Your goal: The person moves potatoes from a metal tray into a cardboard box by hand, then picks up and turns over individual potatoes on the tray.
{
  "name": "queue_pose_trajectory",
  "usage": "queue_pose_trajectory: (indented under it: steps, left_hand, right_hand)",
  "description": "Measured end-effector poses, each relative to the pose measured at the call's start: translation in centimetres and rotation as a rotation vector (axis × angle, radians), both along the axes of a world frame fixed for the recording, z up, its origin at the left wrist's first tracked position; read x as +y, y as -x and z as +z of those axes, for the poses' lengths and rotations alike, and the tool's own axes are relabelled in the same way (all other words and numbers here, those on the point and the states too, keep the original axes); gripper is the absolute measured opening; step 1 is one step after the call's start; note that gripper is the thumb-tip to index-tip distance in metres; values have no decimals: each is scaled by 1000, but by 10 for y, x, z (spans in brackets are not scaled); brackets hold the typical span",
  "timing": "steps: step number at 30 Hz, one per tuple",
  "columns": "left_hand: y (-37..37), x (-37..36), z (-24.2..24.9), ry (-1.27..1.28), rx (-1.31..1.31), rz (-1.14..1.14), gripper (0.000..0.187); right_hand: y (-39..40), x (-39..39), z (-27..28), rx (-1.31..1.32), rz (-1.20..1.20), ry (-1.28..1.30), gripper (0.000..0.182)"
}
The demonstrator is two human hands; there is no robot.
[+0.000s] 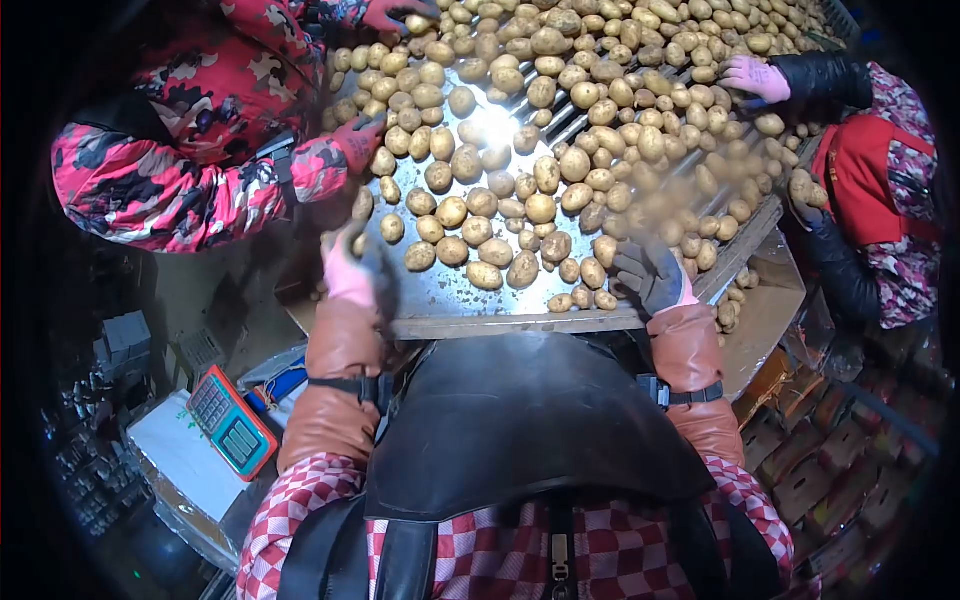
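Potatoes (484, 275) lie spread over the metal sorting table (440, 295) in front of me. My left hand (352, 268), in a pink and grey glove, is at the table's left edge beside an elongated potato (363, 204). It is smeared by motion, and I cannot make out whether its fingers hold anything. My right hand (650, 275), in a similar glove, is over the near right part of the table. Its grey fingers are stretched out and apart, beside a few small potatoes (593, 272), with nothing seen in them.
Co-workers' gloved hands reach in at the left (360, 142) and right (757, 80); another hand at right holds potatoes (805, 190). A wooden rail (520, 325) edges the table. A cardboard box (765, 330) stands right, a scale display (233, 422) lower left.
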State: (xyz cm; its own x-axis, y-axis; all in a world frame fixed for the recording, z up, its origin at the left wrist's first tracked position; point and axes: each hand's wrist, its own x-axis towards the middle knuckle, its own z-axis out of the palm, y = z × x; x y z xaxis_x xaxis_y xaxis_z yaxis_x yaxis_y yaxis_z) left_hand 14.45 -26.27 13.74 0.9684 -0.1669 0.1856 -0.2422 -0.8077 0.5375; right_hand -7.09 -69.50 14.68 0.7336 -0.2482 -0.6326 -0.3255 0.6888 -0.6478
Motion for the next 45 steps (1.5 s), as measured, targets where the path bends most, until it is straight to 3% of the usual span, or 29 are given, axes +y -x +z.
queue_pose_trajectory:
  steps: [2,3,4,6,8,10,12,14,16,17,18,20,21,22,24,26,28,29,30,32,34,35,36,38,40,41,42,44,45]
  left_hand:
    - [17,31,0,103,203,373,34]
    - [2,100,-78,369,264,529,36]
    - [7,83,-57,368,266,530,36]
    - [32,13,15,-63,64,85,36]
    - [30,-22,4,-1,98,-144,35]
    - [30,-72,4,47,109,-313,36]
    - [23,-110,-3,5,21,-463,33]
    - [16,-139,6,35,30,-612,36]
    - [15,-161,8,-22,37,-650,40]
    - [15,-173,12,-19,152,-645,39]
    - [13,-185,4,-14,228,-651,45]
    - [3,-214,6,-276,364,-708,43]
    - [0,-224,1,-385,279,-729,40]
    - [-3,-237,13,-324,408,-663,37]
    - [-27,-248,-6,-566,408,-760,35]
    - [-49,-248,-24,-513,358,-853,34]
    - [-38,-249,27,-482,539,-739,35]
    - [-37,-238,1,-344,400,-642,34]
    - [-25,-240,50,-135,764,-485,33]
    - [-30,-209,-49,328,467,-514,30]
    - [-4,-207,-3,357,959,-398,27]
    - [13,-219,37,287,776,-507,22]
    - [13,-223,14,304,869,-528,17]
    - [21,-252,32,151,808,-606,19]
    - [14,-279,27,17,591,-806,21]
    - [11,-290,27,-56,288,-972,23]
    - [6,-293,33,-44,286,-966,23]
    - [-2,-299,42,-432,284,-974,28]
    - [-11,-295,22,-405,302,-917,31]
  right_hand:
    - [-8,2,4,67,104,-21,47]
    - [-13,3,-1,46,112,-14,48]
    - [-20,-1,-15,47,112,-14,48]
    - [-44,-16,-65,32,201,-9,48]
    - [-75,-45,-135,-697,401,623,46]
    - [-114,-16,-2,-99,30,337,42]
    - [-135,-31,-3,-130,-175,434,39]
    - [-130,-53,-28,-202,-108,606,44]
    - [-107,-60,-32,-282,-64,124,53]
    - [-90,-65,-55,-317,145,581,57]
    - [-76,-62,-70,-244,139,379,57]
    - [-46,-45,-69,-194,-48,87,57]
    - [-33,-27,-51,-156,-72,138,56]
    - [-25,-12,-33,-117,-95,187,55]
    - [-17,-4,-32,-43,-102,107,51]
    - [-19,-1,-17,-34,-66,72,45]
    - [-21,-10,-22,-87,-89,124,40]
    - [-26,-19,-22,-53,-51,259,39]
    - [-30,-27,-21,-21,-14,391,39]
    - [-42,-43,0,91,-29,551,40]
    - [-76,-56,-5,31,-137,562,41]
    - [-102,-74,-29,42,-73,490,42]
    - [-126,-90,-53,53,-11,419,43]
    - [-164,-100,-43,-217,-24,614,46]
    - [-177,-102,-11,-234,11,710,44]
    - [-182,-99,3,-252,50,803,42]
    - [-180,-93,7,-252,59,811,42]
    - [-162,-73,16,118,267,1068,34]
    - [-153,-61,21,124,359,1176,32]
